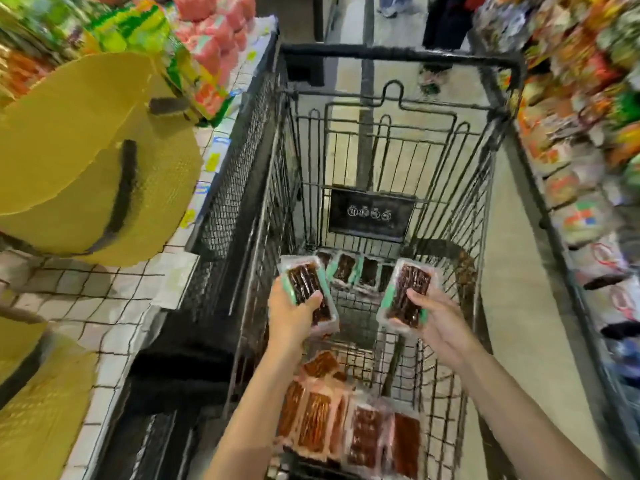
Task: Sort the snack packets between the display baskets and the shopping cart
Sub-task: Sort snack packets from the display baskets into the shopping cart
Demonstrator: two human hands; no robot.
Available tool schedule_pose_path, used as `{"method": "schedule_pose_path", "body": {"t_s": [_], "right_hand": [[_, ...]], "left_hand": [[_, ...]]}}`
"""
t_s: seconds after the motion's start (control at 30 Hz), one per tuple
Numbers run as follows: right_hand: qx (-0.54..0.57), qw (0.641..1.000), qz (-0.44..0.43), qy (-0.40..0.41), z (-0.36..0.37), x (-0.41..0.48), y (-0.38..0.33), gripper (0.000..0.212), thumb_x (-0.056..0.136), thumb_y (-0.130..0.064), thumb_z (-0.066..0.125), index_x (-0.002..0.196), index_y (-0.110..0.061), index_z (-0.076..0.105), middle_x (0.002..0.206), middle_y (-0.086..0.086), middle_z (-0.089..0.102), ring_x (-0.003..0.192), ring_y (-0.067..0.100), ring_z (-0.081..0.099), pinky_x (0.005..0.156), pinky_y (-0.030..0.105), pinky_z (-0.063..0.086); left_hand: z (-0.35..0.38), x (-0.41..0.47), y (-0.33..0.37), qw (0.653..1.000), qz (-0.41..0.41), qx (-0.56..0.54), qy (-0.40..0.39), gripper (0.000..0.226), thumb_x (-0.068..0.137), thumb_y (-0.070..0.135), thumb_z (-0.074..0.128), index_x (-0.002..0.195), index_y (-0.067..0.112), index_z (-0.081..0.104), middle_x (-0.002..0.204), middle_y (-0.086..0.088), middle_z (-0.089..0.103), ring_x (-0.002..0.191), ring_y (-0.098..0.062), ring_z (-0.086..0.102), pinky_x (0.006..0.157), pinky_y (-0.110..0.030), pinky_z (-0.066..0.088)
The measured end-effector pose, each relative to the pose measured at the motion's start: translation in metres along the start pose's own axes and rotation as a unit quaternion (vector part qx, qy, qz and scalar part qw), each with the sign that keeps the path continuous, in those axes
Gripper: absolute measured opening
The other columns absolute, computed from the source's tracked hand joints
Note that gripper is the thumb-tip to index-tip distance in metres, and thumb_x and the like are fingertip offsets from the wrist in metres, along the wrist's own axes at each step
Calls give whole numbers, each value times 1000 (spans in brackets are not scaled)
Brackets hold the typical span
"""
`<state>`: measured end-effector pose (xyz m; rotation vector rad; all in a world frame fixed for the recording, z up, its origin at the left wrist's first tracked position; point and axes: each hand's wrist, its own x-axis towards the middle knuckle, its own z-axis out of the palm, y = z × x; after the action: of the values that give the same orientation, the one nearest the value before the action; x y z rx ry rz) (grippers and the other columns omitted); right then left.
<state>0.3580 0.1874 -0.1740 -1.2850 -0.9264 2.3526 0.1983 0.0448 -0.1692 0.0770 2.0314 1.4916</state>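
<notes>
Both my hands are inside a black wire shopping cart (398,55). My left hand (291,315) grips a clear snack packet with a green edge and dark brown sticks (306,284). My right hand (438,318) grips a matching green-edged packet (410,289). Several more green-edged packets (356,271) lie at the far end of the cart floor. Several pink-edged packets with orange-brown sticks (346,424) lie at the near end, under my forearms.
Two yellow woven display baskets with dark handles (86,157) hang over a white wire shelf (104,299) on the left. Shelves of colourful snack bags (581,116) line the right. A person's legs (446,26) stand in the aisle beyond the cart.
</notes>
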Motion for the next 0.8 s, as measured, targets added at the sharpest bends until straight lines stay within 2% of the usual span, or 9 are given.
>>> {"method": "schedule_pose_path", "body": {"t_s": [0.1,0.2,0.27,0.33,0.4,0.5,0.6,0.67,0.8], "right_hand": [[-19,995,-1,94,-14,77,9,31,96,-1,48,126,-5,46,126,16,56,116,35,55,92,59,47],[-23,980,-5,195,-29,155,27,14,96,1,47,106,-10,47,112,14,55,111,35,55,94,59,45],[-78,962,-18,262,-43,204,45,15,95,0,50,105,-9,44,113,18,55,103,35,58,92,47,51],[-183,935,-31,303,-54,241,61,30,93,-1,53,122,-1,44,125,21,53,96,31,59,83,22,51],[-299,902,-42,307,-60,272,73,46,94,-4,54,137,-1,38,138,19,45,115,31,52,83,22,42],[-411,854,-86,308,-66,307,86,39,91,-2,56,129,-2,45,131,19,50,118,29,49,81,17,35],[-483,814,-93,311,-72,321,99,47,90,-9,56,134,-3,43,134,22,42,121,36,42,97,35,35],[-507,793,-61,332,-74,322,106,49,92,-15,54,137,-5,38,138,22,37,123,37,39,100,45,38],[-487,808,-28,329,-74,322,109,57,99,-21,46,147,-5,20,148,20,28,136,36,27,110,46,28]], "left_hand": [[40,73,-17,999,-15,52,-1,38,84,-2,68,116,7,49,98,-5,62,91,-21,64,59,-20,54],[78,141,-43,992,-30,120,-13,43,84,-2,68,120,-2,46,113,-19,60,103,-31,61,86,-40,54],[102,183,-66,986,-28,162,-20,45,84,-1,68,122,-4,45,118,-21,57,108,-31,58,90,-38,48],[122,221,-90,979,-14,201,-38,49,84,1,69,127,-3,44,117,-14,56,111,-30,56,86,-31,43],[140,251,-113,971,6,229,-63,48,83,1,70,125,-3,48,111,-11,57,112,-30,57,76,-24,40],[161,283,-149,950,33,291,-111,49,81,4,73,125,-3,51,116,-18,60,112,-32,57,82,-25,41],[170,298,-178,921,63,360,-133,60,85,17,72,134,-1,43,131,-22,52,123,-34,49,95,-33,38],[169,300,-188,883,79,449,-116,75,88,34,66,146,4,30,145,-25,33,136,-37,30,108,-42,29],[166,297,-188,853,83,500,-129,81,92,43,57,153,11,14,149,-25,23,139,-40,19,113,-49,20]]}}
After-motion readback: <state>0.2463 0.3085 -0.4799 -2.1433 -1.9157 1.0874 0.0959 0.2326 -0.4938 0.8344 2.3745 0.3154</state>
